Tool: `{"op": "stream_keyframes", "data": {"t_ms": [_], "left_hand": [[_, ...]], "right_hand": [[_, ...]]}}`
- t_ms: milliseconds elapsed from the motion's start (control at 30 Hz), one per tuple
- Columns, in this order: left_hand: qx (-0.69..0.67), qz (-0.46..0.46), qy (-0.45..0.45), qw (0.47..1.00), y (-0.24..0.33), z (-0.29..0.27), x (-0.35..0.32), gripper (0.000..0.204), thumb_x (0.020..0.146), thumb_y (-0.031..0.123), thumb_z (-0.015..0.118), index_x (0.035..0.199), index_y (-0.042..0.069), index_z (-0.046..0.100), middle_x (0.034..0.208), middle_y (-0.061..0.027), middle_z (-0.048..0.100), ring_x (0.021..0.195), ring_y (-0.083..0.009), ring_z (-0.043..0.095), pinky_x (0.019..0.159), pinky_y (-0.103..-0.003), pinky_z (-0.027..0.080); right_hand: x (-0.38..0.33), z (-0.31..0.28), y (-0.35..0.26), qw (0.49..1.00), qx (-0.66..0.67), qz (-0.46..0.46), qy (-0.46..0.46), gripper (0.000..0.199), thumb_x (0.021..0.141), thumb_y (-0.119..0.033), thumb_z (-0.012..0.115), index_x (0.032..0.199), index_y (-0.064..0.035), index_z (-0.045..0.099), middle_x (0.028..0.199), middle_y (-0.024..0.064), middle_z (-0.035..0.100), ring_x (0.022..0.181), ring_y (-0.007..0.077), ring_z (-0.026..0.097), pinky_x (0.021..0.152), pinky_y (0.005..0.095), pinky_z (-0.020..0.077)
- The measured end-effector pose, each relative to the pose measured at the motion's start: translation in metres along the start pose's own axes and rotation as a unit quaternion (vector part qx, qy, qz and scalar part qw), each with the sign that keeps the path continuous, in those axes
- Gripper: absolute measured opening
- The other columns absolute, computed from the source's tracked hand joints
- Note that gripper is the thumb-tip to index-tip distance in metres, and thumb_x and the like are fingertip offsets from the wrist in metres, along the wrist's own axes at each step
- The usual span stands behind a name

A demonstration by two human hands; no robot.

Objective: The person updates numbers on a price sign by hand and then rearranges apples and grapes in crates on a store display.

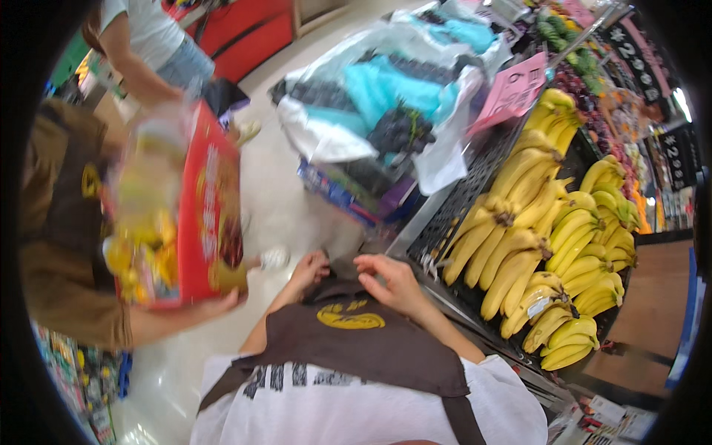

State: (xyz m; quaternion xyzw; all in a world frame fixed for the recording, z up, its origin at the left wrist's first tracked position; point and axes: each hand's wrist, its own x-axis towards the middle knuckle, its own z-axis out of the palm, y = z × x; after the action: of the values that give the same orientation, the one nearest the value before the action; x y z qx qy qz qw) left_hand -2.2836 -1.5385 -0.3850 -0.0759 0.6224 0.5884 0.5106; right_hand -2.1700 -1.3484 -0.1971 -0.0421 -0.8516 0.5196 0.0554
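Note:
Low in front of my brown apron are both hands, a short gap apart. My left hand has its fingers curled in; whether something small is inside them is hidden. My right hand holds nothing, its fingers stretched out and slightly bent toward the left one. Just right of it, bunches of yellow bananas lie in a black plastic crate. Ahead, dark grapes sit among white and turquoise wrapping paper in a box, beyond my hands' touch.
At the left, a co-worker in brown carries a red carton of yellow-looking packages. Another person stands behind. A pink price sign rises by the crate. More produce lines the far right; packaged goods stand lower left.

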Motion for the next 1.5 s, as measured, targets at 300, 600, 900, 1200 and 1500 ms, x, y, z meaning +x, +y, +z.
{"op": "stream_keyframes", "data": {"t_ms": [300,600,900,1200,1500], "left_hand": [[0.081,0.156,-0.068,0.982,0.086,-0.043,-0.007,0.034,0.087,0.015,0.056,0.115,-0.003,0.048,0.106,-0.0108,0.057,0.096,-0.0153,0.053,0.084,-0.027,0.043],[0.032,0.141,-0.001,0.989,0.132,-0.081,0.026,0.026,0.085,0.020,0.058,0.108,0.007,0.055,0.103,0.0002,0.057,0.092,-0.0080,0.052,0.070,-0.021,0.040],[-0.061,0.120,0.083,0.987,0.197,-0.086,0.068,0.031,0.087,0.034,0.053,0.110,0.013,0.051,0.112,-0.0013,0.051,0.105,-0.0157,0.047,0.086,-0.035,0.038],[-0.192,0.109,0.055,0.974,0.270,-0.119,0.161,0.053,0.088,0.052,0.042,0.122,0.011,0.042,0.128,-0.0037,0.041,0.113,-0.0207,0.043,0.093,-0.041,0.033],[-0.028,0.043,-0.127,0.991,0.292,-0.144,0.205,0.054,0.091,0.047,0.040,0.132,0.012,0.037,0.130,-0.0038,0.043,0.121,-0.0189,0.038,0.100,-0.038,0.028]], "right_hand": [[0.070,-0.015,0.002,0.975,-0.144,-0.037,0.162,0.016,0.077,-0.011,0.060,0.093,-0.0061,0.060,0.083,0.0076,0.061,0.076,0.0255,0.059,0.067,0.0340,0.0429],[0.075,-0.014,0.011,0.944,-0.170,0.057,0.279,0.012,0.075,-0.007,0.059,0.087,-0.0044,0.061,0.079,0.0076,0.060,0.071,0.0236,0.059,0.062,0.0339,0.0436],[0.086,0.021,0.027,0.957,-0.053,0.091,0.271,0.010,0.077,-0.005,0.059,0.086,-0.0041,0.062,0.079,0.0095,0.061,0.070,0.0246,0.060,0.061,0.0315,0.0465],[0.157,0.009,0.050,0.954,0.078,0.251,0.142,0.019,0.080,-0.016,0.056,0.095,-0.0068,0.063,0.077,0.0089,0.063,0.067,0.0197,0.061,0.060,0.0300,0.0464],[0.165,0.044,0.063,0.824,0.217,0.448,0.271,0.018,0.085,-0.005,0.050,0.092,0.0037,0.063,0.082,0.0054,0.064,0.075,0.0103,0.058,0.068,0.0226,0.0450]]}}
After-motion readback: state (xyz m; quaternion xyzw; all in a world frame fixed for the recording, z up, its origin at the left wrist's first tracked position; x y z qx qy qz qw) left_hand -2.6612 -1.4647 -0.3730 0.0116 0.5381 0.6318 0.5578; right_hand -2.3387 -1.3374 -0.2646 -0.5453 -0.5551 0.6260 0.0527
